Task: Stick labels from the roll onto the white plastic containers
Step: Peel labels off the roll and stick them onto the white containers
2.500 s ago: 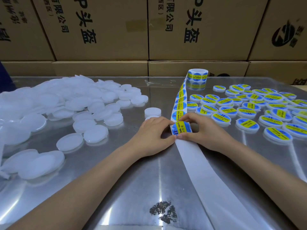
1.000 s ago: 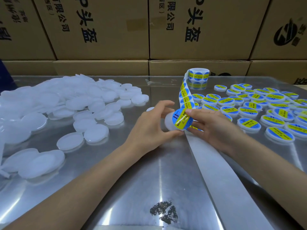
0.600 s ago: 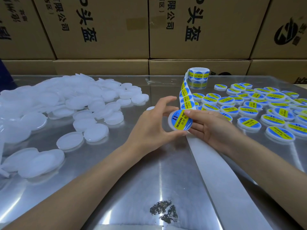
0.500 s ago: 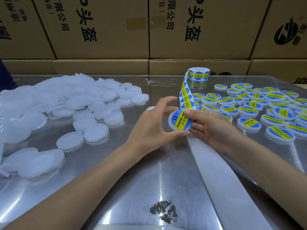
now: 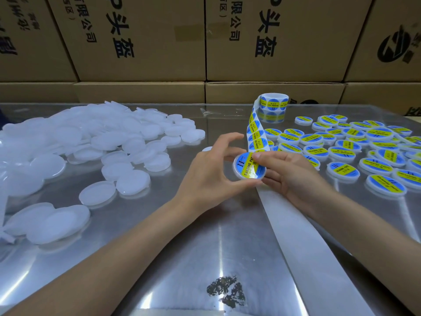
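Both arms reach in from the bottom; the left hand (image 5: 211,172) and right hand (image 5: 289,174) meet mid-frame, fingers curled and pinching.

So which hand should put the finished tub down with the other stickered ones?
Probably the right hand. It is already touching the tub, and the stickered tubs lie on its side. The left hand is nearer the plain tubs.

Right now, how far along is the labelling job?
Done: dozens of round white plastic containers with blue and yellow labels lie on the right of the metal table. In hand: both hands hold one labelled container. Left: a large pile of unlabelled white containers on the left; the label roll has more.
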{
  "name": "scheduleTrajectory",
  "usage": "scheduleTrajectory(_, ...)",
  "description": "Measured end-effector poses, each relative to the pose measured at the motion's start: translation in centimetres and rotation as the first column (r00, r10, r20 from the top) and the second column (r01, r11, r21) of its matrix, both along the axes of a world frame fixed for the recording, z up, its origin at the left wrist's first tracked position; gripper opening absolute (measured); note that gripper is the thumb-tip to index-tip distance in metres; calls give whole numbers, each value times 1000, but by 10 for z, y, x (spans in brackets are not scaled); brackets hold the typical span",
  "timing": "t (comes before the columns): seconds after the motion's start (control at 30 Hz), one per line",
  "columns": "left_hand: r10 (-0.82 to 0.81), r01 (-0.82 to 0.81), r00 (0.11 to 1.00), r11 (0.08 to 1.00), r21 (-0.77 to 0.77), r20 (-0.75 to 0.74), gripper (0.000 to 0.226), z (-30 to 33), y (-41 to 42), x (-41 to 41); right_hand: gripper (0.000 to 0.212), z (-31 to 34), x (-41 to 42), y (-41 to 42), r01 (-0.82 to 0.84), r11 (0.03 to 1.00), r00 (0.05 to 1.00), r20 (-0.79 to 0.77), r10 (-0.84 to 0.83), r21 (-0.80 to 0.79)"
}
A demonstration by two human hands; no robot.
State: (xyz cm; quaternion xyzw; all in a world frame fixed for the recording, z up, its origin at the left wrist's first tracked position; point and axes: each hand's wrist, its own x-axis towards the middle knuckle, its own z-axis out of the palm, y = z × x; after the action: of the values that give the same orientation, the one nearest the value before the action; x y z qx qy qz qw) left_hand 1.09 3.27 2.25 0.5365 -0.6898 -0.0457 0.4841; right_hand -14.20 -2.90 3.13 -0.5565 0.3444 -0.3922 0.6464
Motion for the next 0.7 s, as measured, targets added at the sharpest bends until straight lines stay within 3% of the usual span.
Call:
scheduleTrajectory(0.17,5,-5,995,1000,7,-98,76,0,0,0,7,0,3,3,77,972,994,-55,-92,-223)
scheduleTrajectory(0.3,18,-21,992,1000,-18,-127,74,1,0,-2,11,-2,4,1,86,813,964,-159,-214,-576)
scheduleTrajectory(0.43,10,-14,991,999,-31,-137,72,1,1,-1,19,-2,1,-2,36,668,891,-279,-359,-743)
scheduleTrajectory(0.53,-5,5,995,1000,0,-101,72,0,3,-2,78,2,-6,-8,-5,660,830,-371,-416,-751)
scheduleTrajectory(0.57,-13,12,996,1000,-3,-94,72,1,4,-4,84,4,-8,-8,16,695,834,-373,-406,-719)
scheduleTrajectory(0.63,-40,37,996,999,-31,-80,71,4,4,-7,70,5,-7,-8,36,803,891,-344,-296,-595)
scheduleTrajectory(0.7,-65,61,996,996,-65,-65,71,7,4,-9,53,7,-4,-4,-57,879,922,-362,-135,-473)
